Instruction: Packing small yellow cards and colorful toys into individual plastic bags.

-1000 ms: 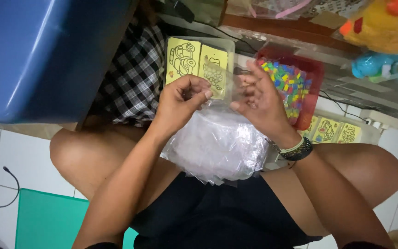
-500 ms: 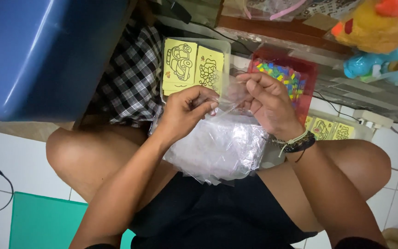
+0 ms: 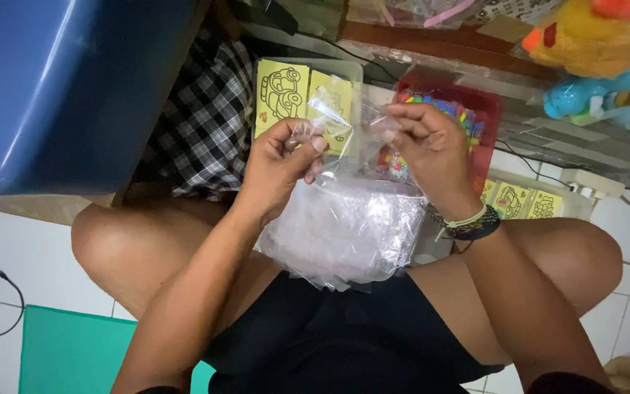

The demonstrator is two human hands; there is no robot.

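My left hand and my right hand both pinch a small clear plastic bag and hold it stretched between them above my lap. Under the hands, a pile of clear plastic bags rests on my crossed legs. Just behind the held bag stands a clear tub with yellow picture cards. A red tray of small colourful pieces lies behind my right hand.
A big blue bin fills the upper left, with checked cloth beside it. More yellow cards in a clear box sit at right. Plush toys lie on a shelf top right. A green mat and cable lie on white tiles.
Both hands have risen from the bag pile and drawn slightly apart, stretching one small clear bag between them. The view has shifted a little.
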